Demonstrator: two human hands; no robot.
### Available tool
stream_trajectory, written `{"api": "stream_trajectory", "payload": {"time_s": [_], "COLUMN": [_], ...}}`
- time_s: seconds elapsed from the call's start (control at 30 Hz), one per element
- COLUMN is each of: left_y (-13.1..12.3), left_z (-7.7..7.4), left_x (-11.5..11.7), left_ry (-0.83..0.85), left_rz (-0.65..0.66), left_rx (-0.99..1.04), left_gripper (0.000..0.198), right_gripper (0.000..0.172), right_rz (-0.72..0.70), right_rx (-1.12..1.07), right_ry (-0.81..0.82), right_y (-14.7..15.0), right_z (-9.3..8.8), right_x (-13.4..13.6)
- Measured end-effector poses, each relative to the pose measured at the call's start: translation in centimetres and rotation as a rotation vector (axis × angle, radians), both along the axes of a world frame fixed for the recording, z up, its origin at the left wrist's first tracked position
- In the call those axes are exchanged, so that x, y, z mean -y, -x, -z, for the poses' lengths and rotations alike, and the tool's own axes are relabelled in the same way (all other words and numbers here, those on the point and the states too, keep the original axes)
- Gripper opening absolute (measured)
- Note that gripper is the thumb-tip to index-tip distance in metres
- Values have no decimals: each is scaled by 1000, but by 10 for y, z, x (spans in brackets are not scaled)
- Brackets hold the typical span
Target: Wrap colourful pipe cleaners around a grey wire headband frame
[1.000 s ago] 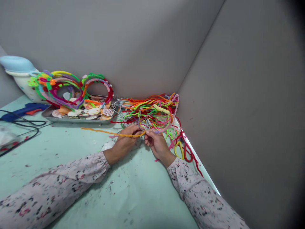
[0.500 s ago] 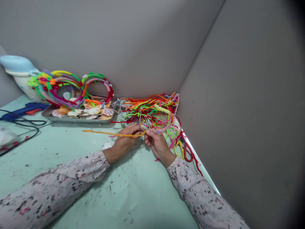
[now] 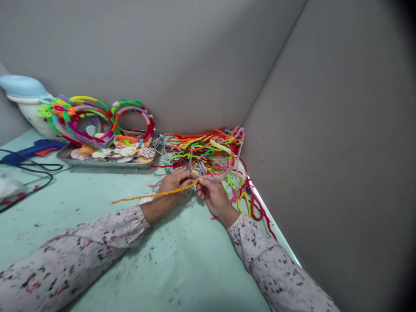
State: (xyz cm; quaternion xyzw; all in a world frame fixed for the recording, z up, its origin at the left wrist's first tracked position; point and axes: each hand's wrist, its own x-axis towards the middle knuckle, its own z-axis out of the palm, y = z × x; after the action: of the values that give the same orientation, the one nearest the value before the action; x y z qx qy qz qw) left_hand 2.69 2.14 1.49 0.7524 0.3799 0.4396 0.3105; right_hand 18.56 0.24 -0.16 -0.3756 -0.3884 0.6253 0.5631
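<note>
A hoop point(image 3: 224, 174) wrapped in yellow, orange, pink and purple pipe cleaner is held upright between my two hands, in front of the pile. My left hand point(image 3: 173, 186) is closed at the hoop's lower left, its fingertips partly hidden. My right hand point(image 3: 212, 195) pinches the hoop's lower edge, thumb on top, beside the left fingertips. From this pinch an orange pipe cleaner point(image 3: 152, 195) runs out to the left, across the front of my left hand, its far end free in the air.
A tangled pile of coloured pipe cleaners point(image 3: 195, 145) lies against the wall. To its left, a metal tray point(image 3: 107, 164) holds shells and finished hoops point(image 3: 87, 108). A blue glue gun point(image 3: 30, 151), black cable point(image 3: 48, 175) and white bin with blue lid point(image 3: 24, 86) are further left.
The orange pipe cleaner's free part has swung down toward me and now slants across my left hand. Both hands have stayed nearly in place on the hoop.
</note>
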Motion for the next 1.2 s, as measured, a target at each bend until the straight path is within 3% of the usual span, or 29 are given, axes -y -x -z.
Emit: {"api": "stream_trajectory", "payload": {"time_s": [0.67, 1.2], "left_y": [0, 1], "left_z": [9, 6], "left_x": [-3, 0], "left_ry": [-68, 1], "left_rz": [-13, -6], "left_rx": [19, 46], "left_gripper": [15, 18], "right_gripper": [15, 20], "right_rz": [17, 34], "right_rx": [-9, 50], "right_ry": [20, 13], "right_y": [0, 4], "right_z": [-1, -4], "right_x": [1, 2]}}
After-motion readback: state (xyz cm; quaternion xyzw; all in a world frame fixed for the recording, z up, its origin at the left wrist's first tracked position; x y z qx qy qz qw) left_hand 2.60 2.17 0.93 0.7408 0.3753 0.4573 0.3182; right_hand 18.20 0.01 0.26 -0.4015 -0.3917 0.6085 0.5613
